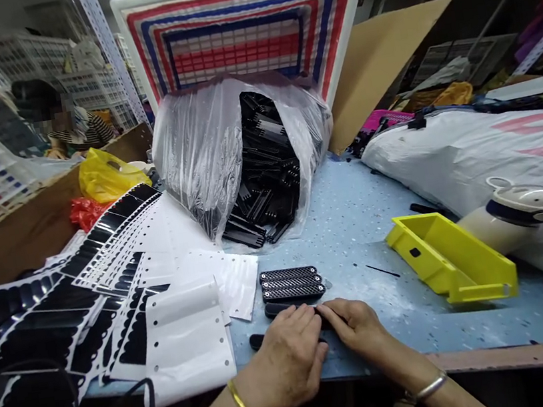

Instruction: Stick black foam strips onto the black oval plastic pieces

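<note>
Three patterned black handles [291, 283], studded at the ends, lying in a close row on the speckled blue tabletop [344, 220]: landmark of this entry. One smooth black handle [274, 309], just on the wearer's side of the row, mostly covered by the hands. One left hand [293, 355], palm down, fingers together across that handle; whether gripping or only pressing, cannot tell. One right hand [355, 326], thumb and forefinger drawn close at the handle's right end; pinch hidden. One clear plastic bag [195, 147] of black toothed parts [268, 163], beyond the row. Sticker sheets [40, 323], left of it. One yellow parts bin [424, 266], right of it. Step in hand, as judged: two-handed work on the smooth handle's surface; next move seemingly calls for keeping it flat and steady.
</note>
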{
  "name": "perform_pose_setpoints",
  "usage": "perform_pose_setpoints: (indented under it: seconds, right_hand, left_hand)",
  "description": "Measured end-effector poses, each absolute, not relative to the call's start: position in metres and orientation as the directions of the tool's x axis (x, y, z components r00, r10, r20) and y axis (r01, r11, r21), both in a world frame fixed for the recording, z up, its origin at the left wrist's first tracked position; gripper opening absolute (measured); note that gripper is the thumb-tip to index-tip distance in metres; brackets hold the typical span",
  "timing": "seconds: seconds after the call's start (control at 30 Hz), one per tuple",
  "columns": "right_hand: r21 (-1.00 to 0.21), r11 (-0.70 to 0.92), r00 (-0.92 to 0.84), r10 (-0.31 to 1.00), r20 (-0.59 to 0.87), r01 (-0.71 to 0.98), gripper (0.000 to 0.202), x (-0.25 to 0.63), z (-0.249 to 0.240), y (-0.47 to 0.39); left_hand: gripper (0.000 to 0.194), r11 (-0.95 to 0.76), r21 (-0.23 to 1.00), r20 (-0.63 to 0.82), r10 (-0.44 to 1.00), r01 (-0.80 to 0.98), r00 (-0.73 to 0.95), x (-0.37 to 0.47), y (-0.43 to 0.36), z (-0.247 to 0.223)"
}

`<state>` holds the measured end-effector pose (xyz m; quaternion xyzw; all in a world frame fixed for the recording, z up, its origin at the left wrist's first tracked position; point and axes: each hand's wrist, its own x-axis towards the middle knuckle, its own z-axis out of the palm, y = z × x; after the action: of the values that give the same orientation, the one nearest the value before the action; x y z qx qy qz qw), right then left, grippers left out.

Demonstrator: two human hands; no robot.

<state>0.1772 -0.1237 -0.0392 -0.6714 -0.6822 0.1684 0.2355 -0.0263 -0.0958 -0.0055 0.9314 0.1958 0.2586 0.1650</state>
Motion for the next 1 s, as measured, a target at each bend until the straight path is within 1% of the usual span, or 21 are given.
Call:
perform_pose_setpoints:
  seconds: [0.17,0.27,0.3,0.37,0.43,0.47,0.5,0.53,0.57,0.6,0.67,0.7,0.73,0.8,0.87,0.9,0.97,1.0]
  right_hand:
    - [-0.532,0.027,0.028,0.995,0.096,0.846,0.052,0.178,-0.04,-0.124]
    - [-0.529,0.042,0.03,0.991,0.127,0.848,0.056,0.178,-0.039,-0.125]
    - [-0.524,0.052,0.028,0.989,0.143,0.85,0.057,0.179,-0.039,-0.124]
    - [-0.508,0.083,0.004,0.986,0.168,0.857,0.06,0.183,-0.038,-0.123]
    - [-0.487,0.128,-0.039,0.981,0.19,0.864,0.06,0.187,-0.036,-0.121]
    - [-0.472,0.154,-0.055,0.975,0.217,0.868,0.059,0.189,-0.034,-0.119]
    - [-0.453,0.182,-0.066,0.963,0.26,0.873,0.057,0.19,-0.032,-0.118]
    - [-0.427,0.212,-0.073,0.945,0.319,0.879,0.055,0.19,-0.029,-0.117]
    - [-0.396,0.247,-0.082,0.917,0.39,0.884,0.051,0.189,-0.025,-0.116]
    - [-0.362,0.286,-0.095,0.881,0.463,0.887,0.048,0.187,-0.02,-0.116]
    - [-0.309,0.374,-0.139,0.802,0.581,0.874,0.037,0.177,-0.008,-0.119]
    - [-0.299,0.42,-0.161,0.768,0.619,0.857,0.03,0.17,-0.001,-0.12]
    - [-0.307,0.463,-0.175,0.743,0.646,0.832,0.023,0.161,0.007,-0.122]
    - [-0.381,0.527,-0.186,0.737,0.649,0.76,0.016,0.141,0.024,-0.122]
    - [-0.528,0.535,-0.195,0.8,0.567,0.66,0.019,0.118,0.041,-0.116]
    - [-0.619,0.503,-0.204,0.848,0.49,0.604,0.024,0.107,0.047,-0.11]
    - [-0.783,0.392,-0.223,0.92,0.323,0.483,0.036,0.084,0.056,-0.092]
    - [-0.847,0.324,-0.221,0.942,0.251,0.421,0.043,0.074,0.058,-0.082]
  left_hand:
    - [0.032,-0.842,0.451,0.436,0.497,0.296,0.75,-0.048,-0.084,-0.001]
    - [0.031,-0.824,0.455,0.493,0.549,0.338,0.675,-0.068,-0.081,0.01]
    - [0.032,-0.825,0.438,0.526,0.558,0.357,0.642,-0.078,-0.079,0.013]
    - [0.037,-0.823,0.362,0.593,0.566,0.438,0.573,-0.105,-0.071,0.017]
    - [0.046,-0.762,0.252,0.63,0.597,0.596,0.497,-0.14,-0.058,0.017]
    - [0.051,-0.689,0.207,0.636,0.634,0.694,0.44,-0.158,-0.049,0.015]
    - [0.056,-0.599,0.18,0.617,0.687,0.78,0.385,-0.175,-0.041,0.012]
    - [0.059,-0.498,0.171,0.551,0.763,0.85,0.337,-0.19,-0.033,0.009]
    - [0.054,-0.425,0.164,0.474,0.825,0.89,0.307,-0.203,-0.026,0.006]
    - [0.042,-0.389,0.161,0.393,0.868,0.907,0.303,-0.212,-0.021,0.004]
    - [0.012,-0.392,0.177,0.275,0.9,0.903,0.337,-0.223,-0.018,0.004]
    - [0.009,-0.413,0.194,0.262,0.896,0.89,0.358,-0.225,-0.019,0.008]
    - [0.016,-0.436,0.21,0.304,0.88,0.875,0.365,-0.226,-0.021,0.014]
    - [0.024,-0.489,0.208,0.518,0.79,0.847,0.328,-0.226,-0.029,0.033]
    - [0.028,-0.563,0.134,0.756,0.59,0.816,0.283,-0.219,-0.036,0.054]
    - [0.028,-0.603,0.076,0.829,0.48,0.794,0.285,-0.214,-0.04,0.061]
    - [0.027,-0.684,-0.031,0.867,0.345,0.729,0.36,-0.196,-0.048,0.065]
    - [0.025,-0.724,-0.069,0.856,0.311,0.687,0.414,-0.186,-0.051,0.059]
